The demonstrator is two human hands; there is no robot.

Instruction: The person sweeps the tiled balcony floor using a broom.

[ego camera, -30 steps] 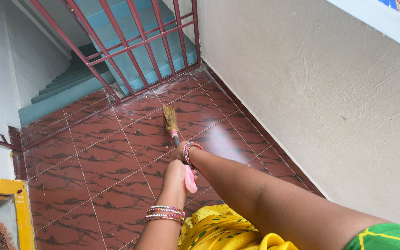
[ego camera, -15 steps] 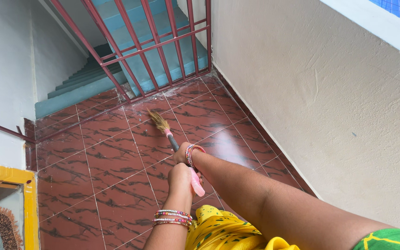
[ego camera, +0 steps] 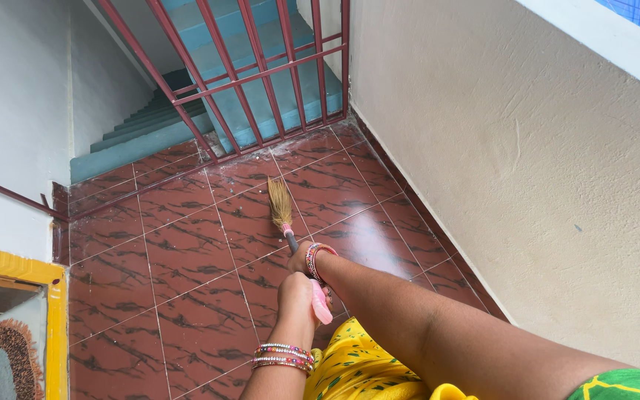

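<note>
Both hands grip one broom (ego camera: pixel 284 215). The right hand (ego camera: pixel 304 261) is closed round the shaft nearer the bristles, steering; the left hand (ego camera: pixel 295 291) is closed round the pink handle end (ego camera: pixel 321 305), apparently supplying leverage, though its fingers are hidden. The straw bristle head (ego camera: pixel 279 201) rests on the floor (ego camera: pixel 179 259), beyond the right hand and short of the red metal gate (ego camera: pixel 261 74). The floor is glossy maroon tile with pale dust specks near the gate. Behind the gate rise blue-green stairs (ego camera: pixel 150 133). A plastered wall (ego camera: pixel 520 170) runs right of the broom; a yellow door frame (ego camera: pixel 53 326) stands left.
</note>
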